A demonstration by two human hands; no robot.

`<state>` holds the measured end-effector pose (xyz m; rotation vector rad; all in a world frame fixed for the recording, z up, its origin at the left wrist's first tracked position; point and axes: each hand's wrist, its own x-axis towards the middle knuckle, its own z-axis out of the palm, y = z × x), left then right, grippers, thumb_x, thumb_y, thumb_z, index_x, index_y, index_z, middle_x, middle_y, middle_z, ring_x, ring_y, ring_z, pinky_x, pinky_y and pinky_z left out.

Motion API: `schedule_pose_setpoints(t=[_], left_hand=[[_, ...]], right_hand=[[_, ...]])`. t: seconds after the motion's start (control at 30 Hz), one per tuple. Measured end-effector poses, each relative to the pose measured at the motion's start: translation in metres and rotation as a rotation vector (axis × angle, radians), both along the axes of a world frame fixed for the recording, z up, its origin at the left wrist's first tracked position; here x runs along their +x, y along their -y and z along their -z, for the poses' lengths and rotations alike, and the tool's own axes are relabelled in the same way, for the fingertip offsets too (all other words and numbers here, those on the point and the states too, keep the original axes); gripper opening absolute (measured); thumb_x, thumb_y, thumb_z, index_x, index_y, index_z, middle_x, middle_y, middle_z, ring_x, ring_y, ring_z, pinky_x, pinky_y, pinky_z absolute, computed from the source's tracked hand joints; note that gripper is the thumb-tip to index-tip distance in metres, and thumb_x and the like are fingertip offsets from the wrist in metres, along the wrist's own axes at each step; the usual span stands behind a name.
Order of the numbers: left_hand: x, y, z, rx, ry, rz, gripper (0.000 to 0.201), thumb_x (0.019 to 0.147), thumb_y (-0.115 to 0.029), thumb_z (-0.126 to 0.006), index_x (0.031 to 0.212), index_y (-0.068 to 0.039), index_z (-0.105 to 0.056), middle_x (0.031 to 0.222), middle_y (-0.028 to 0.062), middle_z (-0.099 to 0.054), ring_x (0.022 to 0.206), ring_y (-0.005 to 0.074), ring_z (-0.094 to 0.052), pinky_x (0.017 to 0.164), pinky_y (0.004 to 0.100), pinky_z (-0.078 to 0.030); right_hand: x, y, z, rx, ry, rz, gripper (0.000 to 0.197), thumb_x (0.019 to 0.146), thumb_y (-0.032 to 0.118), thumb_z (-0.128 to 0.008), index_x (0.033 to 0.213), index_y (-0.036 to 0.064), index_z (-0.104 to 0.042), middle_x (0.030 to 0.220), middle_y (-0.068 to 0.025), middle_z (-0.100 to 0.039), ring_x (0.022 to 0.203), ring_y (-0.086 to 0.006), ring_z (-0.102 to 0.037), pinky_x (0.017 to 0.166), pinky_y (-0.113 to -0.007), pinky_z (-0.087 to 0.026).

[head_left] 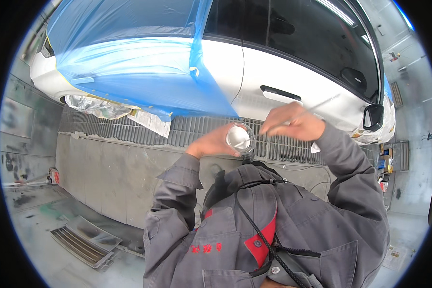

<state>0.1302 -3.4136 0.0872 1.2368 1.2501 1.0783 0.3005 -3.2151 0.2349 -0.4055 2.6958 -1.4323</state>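
Note:
My left hand (212, 142) is wrapped round a clear cup (251, 139) with white liquid (238, 136) in it. The cup's mouth faces up, and a pale streak crosses the liquid, too indistinct to name. Just right of the cup and slightly higher in the picture is my right hand (293, 121), smeared by motion. Its fingers look curled together in a pinch. A faint, thin pale streak slants up to the right from that hand; whether it is a held stick or a reflection on the car door I cannot make out.
A white car (223, 67) stands across the far side, its left part draped in blue masking film (129, 62). Its door handle (281, 94) and mirror (373, 117) stick out. Floor grating (192, 128) runs below it. Crumpled covering (98, 106) wraps a wheel; a louvred vent (81, 245) lies lower left.

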Motion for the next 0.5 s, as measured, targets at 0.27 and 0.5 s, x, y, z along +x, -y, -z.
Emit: schedule_pose_setpoints(t=[0.27, 0.5], left_hand=[[-0.024, -0.016, -0.012, -0.046, -0.057, 0.309, 0.090, 0.065, -0.018, -0.096, 0.145, -0.009, -0.056, 0.137, 0.0069, -0.066, 0.128, 0.0225, -0.060, 0.112, 0.0376, -0.045], [-0.017, -0.038, -0.006, 0.085, 0.087, 0.681, 0.091, 0.065, -0.021, -0.096, 0.146, -0.010, -0.056, 0.135, 0.0063, -0.066, 0.126, 0.0213, -0.060, 0.111, 0.0375, -0.045]], right_hand=[[-0.007, 0.017, -0.025, 0.104, 0.012, -0.233, 0.021, 0.096, 0.008, -0.072, 0.116, 0.0021, -0.076, 0.105, -0.0163, -0.075, 0.100, -0.0328, -0.072, 0.087, -0.041, -0.057], [-0.012, -0.009, -0.013, 0.105, 0.076, -0.188, 0.022, 0.098, 0.014, -0.071, 0.117, 0.0023, -0.075, 0.107, -0.0132, -0.074, 0.102, -0.0313, -0.071, 0.089, -0.042, -0.056]])
